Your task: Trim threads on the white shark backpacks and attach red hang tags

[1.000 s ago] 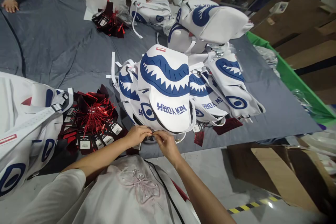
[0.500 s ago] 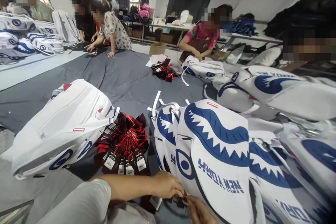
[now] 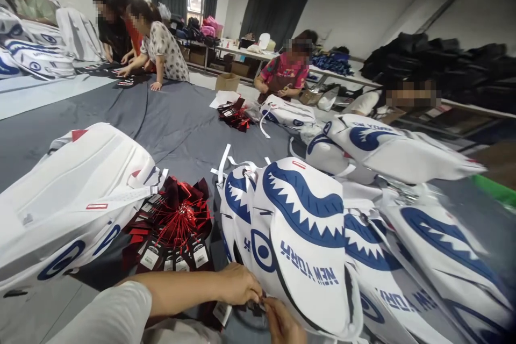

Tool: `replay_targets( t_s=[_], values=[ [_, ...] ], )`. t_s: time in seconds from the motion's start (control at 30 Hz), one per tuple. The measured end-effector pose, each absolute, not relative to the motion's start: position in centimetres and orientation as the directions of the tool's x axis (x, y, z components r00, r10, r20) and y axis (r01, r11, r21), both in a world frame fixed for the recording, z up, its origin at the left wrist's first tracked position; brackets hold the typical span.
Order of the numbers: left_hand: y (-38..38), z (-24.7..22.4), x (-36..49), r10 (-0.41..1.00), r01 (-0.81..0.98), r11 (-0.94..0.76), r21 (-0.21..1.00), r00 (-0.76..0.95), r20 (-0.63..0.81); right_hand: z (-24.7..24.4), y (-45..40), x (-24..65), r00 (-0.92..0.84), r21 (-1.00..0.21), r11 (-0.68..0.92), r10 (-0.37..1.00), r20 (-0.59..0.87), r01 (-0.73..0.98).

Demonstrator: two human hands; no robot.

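Observation:
My left hand (image 3: pixel 241 284) reaches across at the lower middle, its fingers pinched together. My right hand (image 3: pixel 283 321) comes up from the bottom edge, its fingertips closed close to the left ones. Between them is a small dark piece, too hidden to name, at the near side of a white backpack (image 3: pixel 312 226) with a blue shark mouth and "NEW YORK" lettering. Left of my hands, dark hang tags (image 3: pixel 183 220) with red strings and white barcode labels lie fanned out. Another white backpack (image 3: pixel 92 183) lies on its side farther left.
More white backpacks (image 3: pixel 439 247) crowd the right side, some in clear plastic. Across the grey-covered table (image 3: pixel 169 123), a second heap of tags (image 3: pixel 234 114) lies near a co-worker (image 3: pixel 284 72). Several people (image 3: pixel 161 45) work at the far left edge. Black goods are piled behind at right.
My view has swung a little to the right, so the scene sits farther left. Both hands stay pinched together at the same spot by the backpack.

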State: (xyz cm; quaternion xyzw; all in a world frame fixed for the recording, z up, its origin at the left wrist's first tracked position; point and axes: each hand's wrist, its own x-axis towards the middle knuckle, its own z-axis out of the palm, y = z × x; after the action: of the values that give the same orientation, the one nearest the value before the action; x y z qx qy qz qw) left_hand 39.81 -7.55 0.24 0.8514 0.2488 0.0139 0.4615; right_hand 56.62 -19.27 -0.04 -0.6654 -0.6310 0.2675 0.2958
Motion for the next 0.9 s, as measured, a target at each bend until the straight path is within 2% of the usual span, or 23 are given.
replay_targets(
  t_s=[0.2,0.33,0.4,0.57,0.63,0.77,0.9],
  values=[
    [-7.8,0.2,40.2,0.406,0.488,-0.482,0.728,0.860,-0.309,0.3,-18.9,56.3,-0.026,-0.642,0.012,1.000,-0.013,0.767],
    [-7.4,0.1,40.5,0.338,0.468,-0.560,0.683,0.882,-0.327,-0.2,-18.9,56.4,-0.077,-0.638,0.062,0.997,0.005,0.768],
    [-6.8,0.0,40.5,0.297,0.432,-0.542,0.720,0.901,-0.317,-0.5,-19.0,56.5,-0.096,-0.646,0.077,0.995,0.005,0.759],
    [-5.9,-0.1,40.2,0.197,0.394,-0.354,0.848,0.918,-0.344,-1.4,-19.2,56.8,-0.149,-0.614,0.131,0.989,0.022,0.779],
    [-6.1,-0.1,40.2,0.213,0.414,-0.385,0.825,0.909,-0.357,-2.1,-19.3,56.9,-0.171,-0.551,0.177,0.983,0.063,0.816],
    [-7.0,-0.2,40.6,0.297,0.456,-0.552,0.698,0.890,-0.346,-3.6,-19.7,56.7,-0.200,-0.413,0.236,0.971,0.130,0.879],
    [-7.6,-0.2,40.4,0.340,0.484,-0.545,0.685,0.874,-0.347,-4.5,-19.9,56.6,-0.150,-0.446,0.196,0.979,0.136,0.874]
  ],
)
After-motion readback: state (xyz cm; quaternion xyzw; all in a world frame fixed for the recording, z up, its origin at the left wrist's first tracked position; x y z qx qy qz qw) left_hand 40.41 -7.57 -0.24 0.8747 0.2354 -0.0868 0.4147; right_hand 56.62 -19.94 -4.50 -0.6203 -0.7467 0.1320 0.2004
